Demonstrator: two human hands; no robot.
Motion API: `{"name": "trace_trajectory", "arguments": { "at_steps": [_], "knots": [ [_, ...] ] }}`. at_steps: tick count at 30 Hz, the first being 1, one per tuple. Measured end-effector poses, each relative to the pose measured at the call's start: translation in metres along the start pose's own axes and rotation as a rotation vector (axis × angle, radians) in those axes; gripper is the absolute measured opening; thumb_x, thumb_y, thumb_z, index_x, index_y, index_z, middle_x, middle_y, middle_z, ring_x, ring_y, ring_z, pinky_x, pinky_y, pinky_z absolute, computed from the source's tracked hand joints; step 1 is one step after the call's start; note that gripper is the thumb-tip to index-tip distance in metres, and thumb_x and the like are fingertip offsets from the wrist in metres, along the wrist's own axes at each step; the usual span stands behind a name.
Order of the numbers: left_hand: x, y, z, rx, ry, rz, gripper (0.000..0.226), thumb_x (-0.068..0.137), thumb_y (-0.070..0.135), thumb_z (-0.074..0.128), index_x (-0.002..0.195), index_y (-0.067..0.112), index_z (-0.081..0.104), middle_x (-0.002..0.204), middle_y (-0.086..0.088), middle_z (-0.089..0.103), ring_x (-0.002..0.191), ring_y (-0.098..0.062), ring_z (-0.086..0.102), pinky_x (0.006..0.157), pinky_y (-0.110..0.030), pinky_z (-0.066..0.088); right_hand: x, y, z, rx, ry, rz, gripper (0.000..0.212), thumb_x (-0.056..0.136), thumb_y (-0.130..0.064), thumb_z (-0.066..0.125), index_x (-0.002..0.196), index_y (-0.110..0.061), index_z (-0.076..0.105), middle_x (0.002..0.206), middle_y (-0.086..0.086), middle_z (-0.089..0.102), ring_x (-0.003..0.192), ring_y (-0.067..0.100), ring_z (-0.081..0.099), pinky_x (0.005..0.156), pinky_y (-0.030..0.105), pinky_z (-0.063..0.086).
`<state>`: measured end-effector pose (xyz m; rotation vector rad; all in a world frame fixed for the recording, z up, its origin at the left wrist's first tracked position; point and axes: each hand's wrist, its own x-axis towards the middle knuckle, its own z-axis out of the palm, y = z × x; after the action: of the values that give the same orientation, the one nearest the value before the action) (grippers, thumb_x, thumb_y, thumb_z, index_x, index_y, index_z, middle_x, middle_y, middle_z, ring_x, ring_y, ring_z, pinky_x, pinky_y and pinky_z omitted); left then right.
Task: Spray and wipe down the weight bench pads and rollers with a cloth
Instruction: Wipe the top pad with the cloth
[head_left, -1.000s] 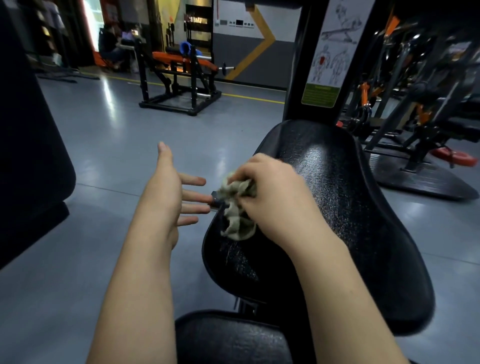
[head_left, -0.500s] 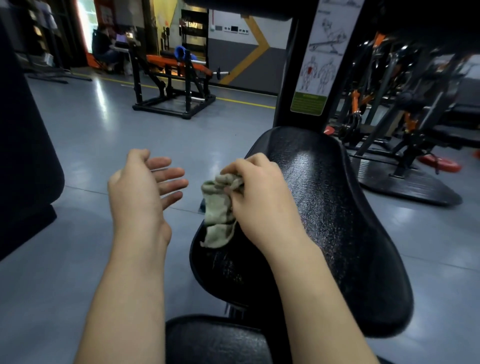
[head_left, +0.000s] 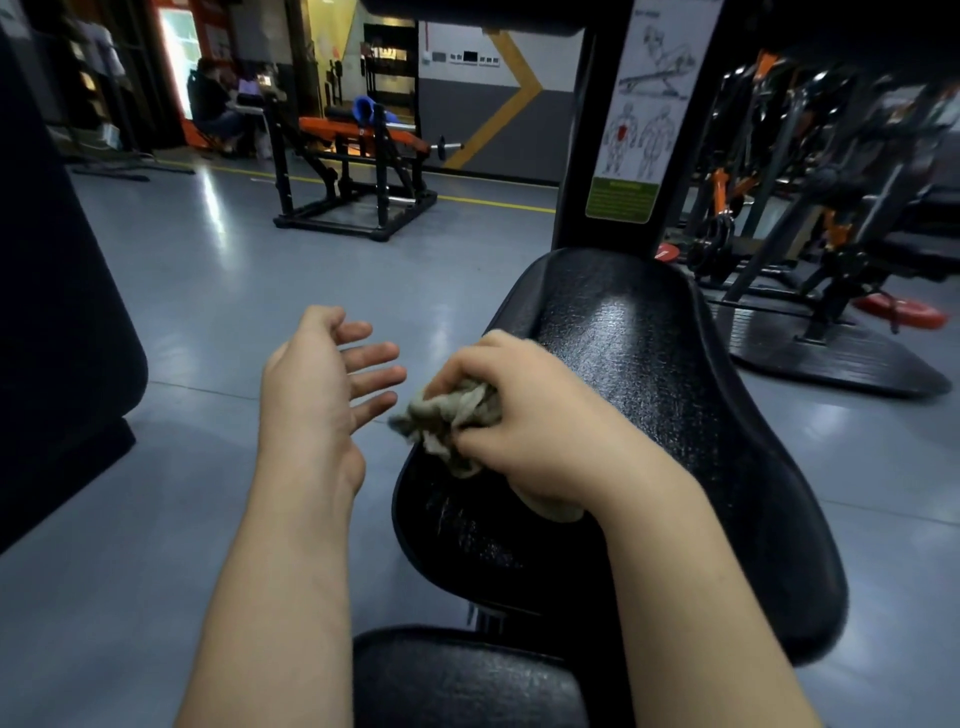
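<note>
Head cam: right hand (head_left: 524, 415) is clenched around a bunched grey-green cloth (head_left: 447, 421) and presses it on the left edge of the black bench pad (head_left: 665, 395), centre of frame. The cloth's loose end sticks out left past the pad rim.

Left hand (head_left: 317, 384) holds nothing: palm turned inward, fingers spread and relaxed. It hovers over the grey floor (head_left: 208, 322) just left of the cloth, not touching it or the pad.

The pad surface below the cloth shows fine droplets/streaks (head_left: 467, 525), so my read is that spray is already on and the wipe is mid-pass. The far half of the pad glistens; can't tell whether it has been wiped.

Left to do, as far as I can judge:
- rest of this pad
- second black pad (head_left: 457, 680) at the bottom edge
- rollers, none identifiable in view

No spray bottle in frame.

Surroundings: the black upright behind the pad carries an exercise placard (head_left: 644, 104). An orange-padded machine (head_left: 358, 171) stands upper left of centre, and a red weight plate (head_left: 904, 312) lies far right.
</note>
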<state>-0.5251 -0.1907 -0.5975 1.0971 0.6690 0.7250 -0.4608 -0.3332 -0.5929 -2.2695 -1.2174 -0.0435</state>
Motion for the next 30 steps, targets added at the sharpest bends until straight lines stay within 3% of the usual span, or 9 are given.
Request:
{"name": "trace_trajectory", "arguments": {
  "at_steps": [6,9,13,17,21,26,30],
  "knots": [
    [-0.006,-0.004,0.007,0.109,-0.034,0.015,0.027,0.101,0.033,0.049,0.098,0.012,0.066,0.088,-0.007,0.076,0.075,-0.02,0.071,0.072,-0.036,0.057,-0.001,0.014,-0.012,-0.101,0.475,0.251,0.02,0.092,-0.027,0.064,0.111,-0.033,0.068,0.115,-0.008,0.052,0.106,0.018,0.036,0.087,0.034,0.037],
    [-0.005,-0.004,0.007,0.122,-0.031,0.023,0.027,0.101,0.033,0.05,0.1,0.012,0.067,0.089,-0.007,0.075,0.075,-0.02,0.07,0.072,-0.035,0.056,-0.003,0.004,-0.013,-0.268,0.312,0.214,0.016,0.089,-0.037,0.065,0.104,-0.033,0.067,0.111,-0.011,0.051,0.101,0.021,0.035,0.083,0.035,0.028],
    [-0.002,-0.004,0.005,0.114,-0.016,0.024,0.026,0.1,0.033,0.049,0.097,0.013,0.065,0.089,-0.008,0.074,0.074,-0.02,0.07,0.07,-0.035,0.056,-0.008,-0.022,-0.009,-0.21,-0.064,0.046,0.018,0.084,-0.044,0.07,0.098,-0.035,0.064,0.103,-0.011,0.048,0.101,0.024,0.035,0.092,0.039,0.036],
    [-0.004,-0.004,0.006,0.14,-0.024,0.022,0.026,0.1,0.033,0.049,0.095,0.013,0.065,0.089,-0.009,0.074,0.073,-0.02,0.069,0.072,-0.036,0.056,-0.009,-0.019,-0.011,-0.103,-0.13,0.032,0.019,0.081,-0.037,0.074,0.098,-0.037,0.067,0.103,-0.009,0.051,0.102,0.023,0.037,0.097,0.042,0.039],
    [-0.009,-0.007,0.011,0.194,-0.073,0.033,0.029,0.101,0.033,0.049,0.101,0.01,0.067,0.094,-0.01,0.074,0.081,-0.022,0.069,0.085,-0.042,0.057,-0.016,0.014,-0.036,-0.089,0.102,0.181,0.018,0.079,-0.033,0.075,0.09,-0.039,0.062,0.101,-0.011,0.051,0.105,0.024,0.042,0.097,0.045,0.041],
    [-0.015,-0.017,0.028,0.285,-0.17,0.0,0.026,0.1,0.036,0.053,0.098,0.015,0.068,0.105,-0.011,0.073,0.091,-0.02,0.067,0.079,-0.037,0.05,-0.024,0.06,-0.06,-0.13,0.675,0.543,0.017,0.09,-0.037,0.069,0.106,-0.032,0.069,0.11,-0.006,0.059,0.114,0.031,0.046,0.092,0.039,0.041],
    [-0.014,-0.026,0.032,0.378,-0.257,-0.023,0.029,0.099,0.044,0.055,0.1,0.018,0.069,0.101,0.001,0.072,0.089,-0.01,0.063,0.07,-0.028,0.042,-0.021,0.057,-0.055,-0.238,0.655,0.546,0.024,0.092,-0.043,0.067,0.112,-0.03,0.071,0.112,-0.006,0.066,0.109,0.026,0.048,0.076,0.033,0.036]
  ]
}}
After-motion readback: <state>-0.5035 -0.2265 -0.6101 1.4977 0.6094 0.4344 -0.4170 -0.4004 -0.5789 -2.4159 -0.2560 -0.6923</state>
